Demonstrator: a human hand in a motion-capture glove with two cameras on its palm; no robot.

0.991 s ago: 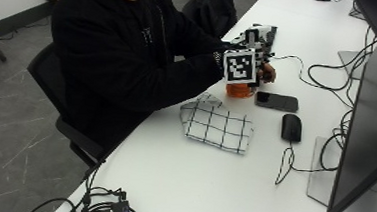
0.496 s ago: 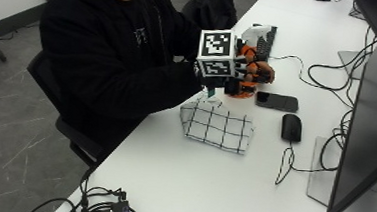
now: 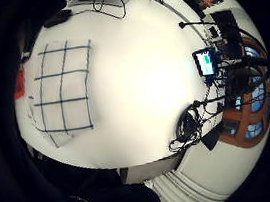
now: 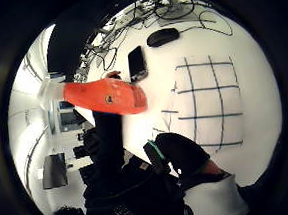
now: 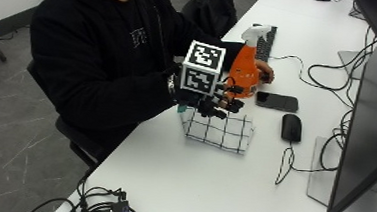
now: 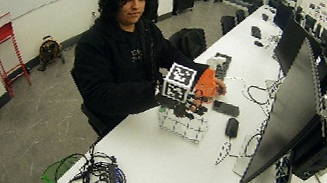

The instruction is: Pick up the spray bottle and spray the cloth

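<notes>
Gloved grip [image 5: 210,103] raised above the cloth [image 5: 219,130], holding nothing.

The orange spray bottle [image 5: 246,70] stands upright on the white surface [image 5: 223,188] just behind the grip, with the person's bare hand [image 5: 264,71] around its far side. The grip's fingers hang relaxed, apart from the bottle. The white, black-checked cloth lies on the surface directly under the grip. A phone [image 5: 277,101] and a mouse [image 5: 292,127] lie just beyond the cloth, near a monitor [image 5: 368,113].
</notes>
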